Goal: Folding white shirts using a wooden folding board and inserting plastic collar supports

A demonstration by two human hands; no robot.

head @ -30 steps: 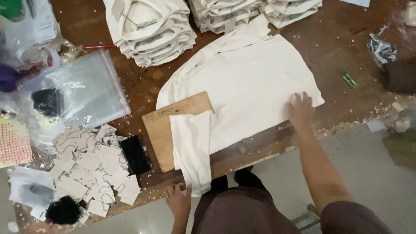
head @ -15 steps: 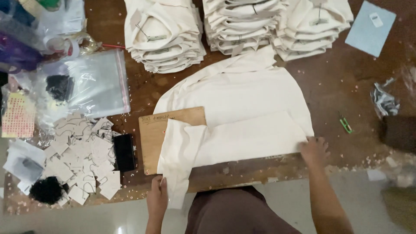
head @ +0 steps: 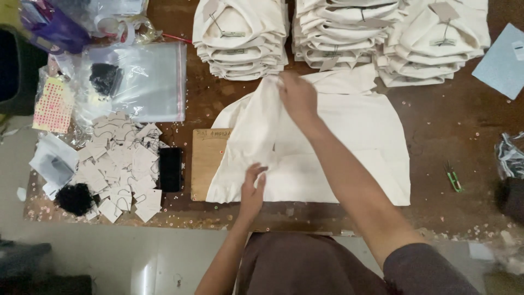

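Cream garment [head: 349, 147] at frame centre is pinched by left hand [head: 252, 188] at its lower fold; upper edge is gripped closed by right hand [head: 297, 98], over cardboard [head: 207, 164].

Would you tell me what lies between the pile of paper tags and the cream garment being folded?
In the head view, a black phone and a brown board lie between the paper tags and the cream garment.

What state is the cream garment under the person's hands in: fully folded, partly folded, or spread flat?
Partly folded: the cream garment has its left side turned over the middle, held by the left hand and right hand; the rest lies flat.
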